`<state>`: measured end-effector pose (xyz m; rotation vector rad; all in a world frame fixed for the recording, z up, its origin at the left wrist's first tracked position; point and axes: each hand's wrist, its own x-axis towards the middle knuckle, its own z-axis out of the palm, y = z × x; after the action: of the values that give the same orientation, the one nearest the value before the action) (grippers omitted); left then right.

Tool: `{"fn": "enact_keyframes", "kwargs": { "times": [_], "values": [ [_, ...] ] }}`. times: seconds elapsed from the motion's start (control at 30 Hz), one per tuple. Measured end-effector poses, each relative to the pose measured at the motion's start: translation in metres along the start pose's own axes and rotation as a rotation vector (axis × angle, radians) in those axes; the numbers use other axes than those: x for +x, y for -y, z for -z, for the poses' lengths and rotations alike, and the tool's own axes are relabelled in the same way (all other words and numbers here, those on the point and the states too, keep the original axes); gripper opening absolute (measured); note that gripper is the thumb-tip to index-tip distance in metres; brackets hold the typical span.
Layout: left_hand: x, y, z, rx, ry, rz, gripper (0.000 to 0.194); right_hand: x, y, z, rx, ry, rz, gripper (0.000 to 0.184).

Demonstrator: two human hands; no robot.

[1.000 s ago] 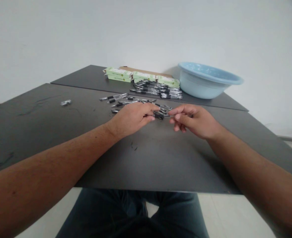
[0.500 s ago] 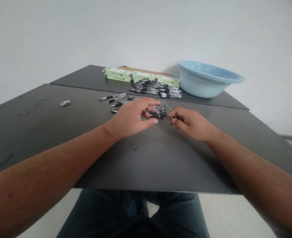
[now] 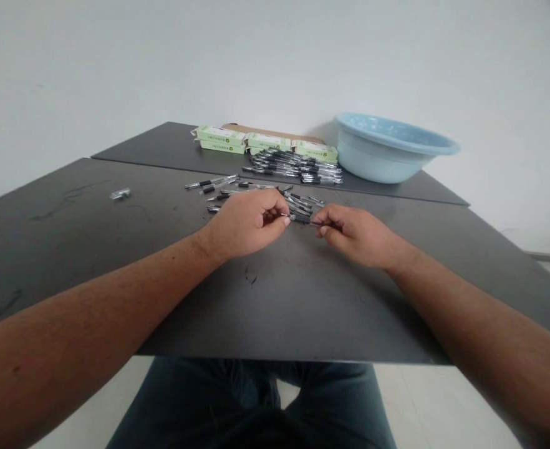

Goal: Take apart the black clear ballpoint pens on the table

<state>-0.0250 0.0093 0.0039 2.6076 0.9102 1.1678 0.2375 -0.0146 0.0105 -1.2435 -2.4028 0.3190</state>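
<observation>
My left hand and my right hand meet over the middle of a dark grey table. Both are closed in a pinch on one black and clear pen, the left at one end, the right at the other. Right behind the hands lies a scatter of loose pens and pen parts, partly hidden by my fingers.
A neat row of pens lies farther back, before several green boxes. A light blue basin stands at the back right. A small silvery piece lies alone at the left. The table's front edge is near my lap.
My left hand opened its fingers half a second ago and has closed again on the pen's end. My right hand drew slightly left toward it.
</observation>
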Motion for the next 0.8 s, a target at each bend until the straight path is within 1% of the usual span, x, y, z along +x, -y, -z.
{"fn": "enact_keyframes", "kwargs": {
  "times": [0.13,0.23,0.4,0.5,0.6,0.67,0.73,0.8],
  "values": [
    [0.0007,0.0001,0.0002,0.009,0.006,0.002,0.009,0.0001,0.0000,-0.0015,-0.037,-0.014,0.007,0.020],
    [0.0010,0.0014,0.0000,0.027,0.019,0.010,0.008,0.0002,-0.0010,-0.0027,-0.032,-0.049,-0.003,0.022],
    [0.0006,0.0026,-0.0004,0.013,0.056,0.046,0.009,0.0003,-0.0013,-0.0018,-0.068,-0.090,-0.033,0.014],
    [0.0006,0.0028,-0.0003,0.016,0.067,0.065,0.010,0.0007,-0.0018,-0.0009,-0.116,-0.098,0.029,0.013],
    [0.0007,0.0032,-0.0005,0.017,0.076,0.062,0.010,0.0009,-0.0022,-0.0021,-0.122,-0.094,0.112,0.021],
    [0.0008,0.0035,-0.0008,0.019,0.083,0.062,0.010,0.0007,-0.0013,-0.0035,-0.096,-0.104,0.089,0.023],
    [0.0008,0.0040,-0.0014,0.025,0.088,0.066,0.009,0.0001,0.0004,-0.0041,-0.069,-0.120,0.017,0.020],
    [0.0006,0.0047,-0.0021,0.030,0.093,0.063,0.008,-0.0004,0.0022,-0.0037,-0.074,-0.104,-0.023,0.018]
  ]
}}
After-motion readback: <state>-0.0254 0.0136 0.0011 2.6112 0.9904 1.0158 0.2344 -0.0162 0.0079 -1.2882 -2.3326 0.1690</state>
